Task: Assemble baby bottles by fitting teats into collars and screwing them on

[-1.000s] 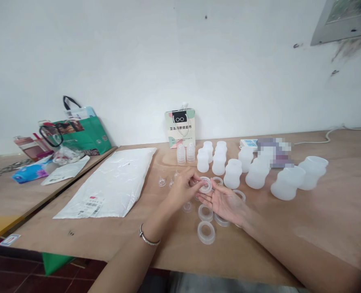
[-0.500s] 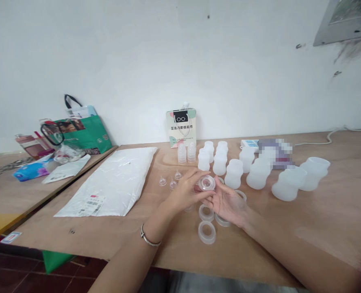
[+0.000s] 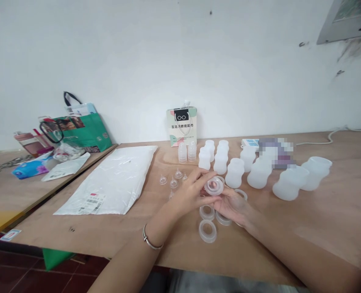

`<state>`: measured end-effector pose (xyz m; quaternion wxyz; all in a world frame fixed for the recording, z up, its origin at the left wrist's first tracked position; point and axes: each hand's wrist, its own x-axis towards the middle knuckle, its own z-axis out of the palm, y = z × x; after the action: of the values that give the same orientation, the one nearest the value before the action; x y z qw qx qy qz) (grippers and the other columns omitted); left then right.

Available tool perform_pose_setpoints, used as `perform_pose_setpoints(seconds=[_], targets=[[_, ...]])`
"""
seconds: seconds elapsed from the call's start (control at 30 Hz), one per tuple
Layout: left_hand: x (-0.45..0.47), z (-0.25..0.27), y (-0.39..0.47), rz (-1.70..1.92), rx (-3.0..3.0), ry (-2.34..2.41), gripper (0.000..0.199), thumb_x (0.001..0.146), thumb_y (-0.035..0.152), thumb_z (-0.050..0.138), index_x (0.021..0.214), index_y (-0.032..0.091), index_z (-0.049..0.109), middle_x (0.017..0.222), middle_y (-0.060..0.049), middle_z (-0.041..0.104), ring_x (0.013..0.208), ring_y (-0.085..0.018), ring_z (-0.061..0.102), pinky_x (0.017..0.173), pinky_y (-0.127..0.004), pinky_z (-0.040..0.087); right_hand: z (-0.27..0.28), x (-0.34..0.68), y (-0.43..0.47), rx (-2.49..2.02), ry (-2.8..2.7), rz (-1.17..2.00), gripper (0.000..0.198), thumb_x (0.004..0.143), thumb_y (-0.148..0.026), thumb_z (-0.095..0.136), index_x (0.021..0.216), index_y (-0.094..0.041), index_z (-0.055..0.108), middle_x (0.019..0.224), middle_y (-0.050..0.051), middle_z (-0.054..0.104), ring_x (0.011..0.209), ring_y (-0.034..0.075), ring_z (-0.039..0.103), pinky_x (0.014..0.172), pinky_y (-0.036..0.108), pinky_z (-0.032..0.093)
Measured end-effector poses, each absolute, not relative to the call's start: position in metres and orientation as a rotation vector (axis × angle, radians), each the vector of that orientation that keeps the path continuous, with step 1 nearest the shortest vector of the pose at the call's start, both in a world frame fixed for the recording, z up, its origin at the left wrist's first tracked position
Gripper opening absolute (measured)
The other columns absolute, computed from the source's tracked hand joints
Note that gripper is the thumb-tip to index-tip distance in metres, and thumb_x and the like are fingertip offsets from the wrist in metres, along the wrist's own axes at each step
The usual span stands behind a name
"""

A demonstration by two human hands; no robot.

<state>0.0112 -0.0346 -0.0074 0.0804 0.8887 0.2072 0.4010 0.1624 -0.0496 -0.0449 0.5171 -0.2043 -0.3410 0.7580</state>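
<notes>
My left hand (image 3: pixel 195 187) is closed on a clear bottle ring (image 3: pixel 214 186), thumb and fingers at its rim. A nipple appears to sit inside the ring, but its far side is hidden. My right hand (image 3: pixel 233 201) is closed on the same ring from behind and the right, its fingertips partly hidden. Several loose rings (image 3: pixel 207 231) lie on the table below and beside the hands. Left of my left hand stand several clear nipples (image 3: pixel 163 179). Several frosted, waisted baby bottles (image 3: pixel 234 173) stand behind and to the right of my hands.
A white plastic mailer (image 3: pixel 113 179) lies on the wooden table (image 3: pixel 327 236) at left. Two small clear domed pieces (image 3: pixel 182 152) stand before a paper gift bag (image 3: pixel 182 126). A green bag (image 3: pixel 90 132) and a tissue pack (image 3: pixel 31 167) rest on the left table.
The ring has shifted slightly right and turned its face more toward me. Both hands still hold it, with the left fingers moved along its rim.
</notes>
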Motion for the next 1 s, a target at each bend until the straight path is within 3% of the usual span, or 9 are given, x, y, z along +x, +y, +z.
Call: perform_pose_setpoints(seconds=[0.17,0.43,0.77,1.0], targets=[[0.010,-0.003,-0.039,1.272,2.628,0.613,0.037,0.077,0.030,0.060,0.111,0.017,0.053,0.095,-0.007,0.060,0.088,-0.016,0.057,0.076,-0.028,0.050,-0.043,0.163,-0.049,-0.534,-0.900,1.724,0.008,0.068,-0.022,0.065,0.077,-0.022,0.064,0.084,0.001,0.068,0.089,0.019,0.061,0.078,0.032,0.049],[0.014,0.003,-0.048,1.420,2.504,0.830,0.028,0.073,0.028,0.065,0.097,0.017,0.057,0.086,-0.005,0.061,0.080,-0.015,0.057,0.069,-0.027,0.048,-0.044,0.162,-0.047,-0.490,-1.009,1.625,0.028,0.060,-0.028,0.075,0.086,-0.022,0.067,0.087,0.003,0.068,0.090,0.020,0.060,0.076,0.031,0.048],[0.014,-0.001,-0.049,1.313,2.555,0.633,0.035,0.070,0.033,0.066,0.100,0.018,0.056,0.089,-0.005,0.063,0.080,-0.015,0.057,0.067,-0.027,0.046,-0.038,0.162,-0.049,-0.664,-0.940,1.615,0.016,0.054,-0.017,0.075,0.065,-0.020,0.063,0.061,-0.005,0.063,0.059,0.010,0.055,0.058,0.021,0.046],[0.014,-0.003,-0.047,1.378,2.492,0.763,0.031,0.072,0.025,0.064,0.100,0.019,0.053,0.090,-0.004,0.061,0.083,-0.016,0.056,0.071,-0.028,0.045,-0.038,0.162,-0.050,-0.655,-0.951,1.642,0.020,0.057,-0.024,0.074,0.073,-0.021,0.063,0.075,0.001,0.067,0.080,0.019,0.061,0.072,0.032,0.049]])
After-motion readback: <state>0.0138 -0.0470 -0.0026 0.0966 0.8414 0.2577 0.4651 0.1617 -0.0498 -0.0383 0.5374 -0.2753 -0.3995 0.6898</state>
